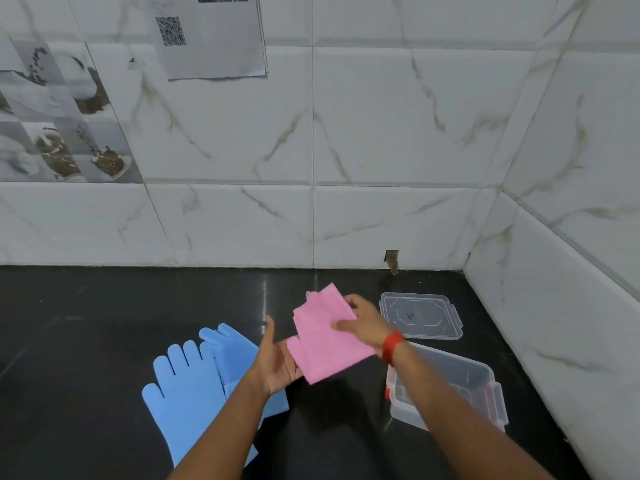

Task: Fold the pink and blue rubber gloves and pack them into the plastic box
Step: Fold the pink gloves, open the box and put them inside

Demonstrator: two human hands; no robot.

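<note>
Just left of the empty plastic box [481, 377], both hands [363, 322] pinch the folded pink gloves [323, 344], blue gloves [187, 382] unfolded further left.

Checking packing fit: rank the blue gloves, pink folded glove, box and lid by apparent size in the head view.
1. blue gloves
2. plastic box, partly hidden by the arm
3. pink folded glove and lid: look alike; unranked.
</note>
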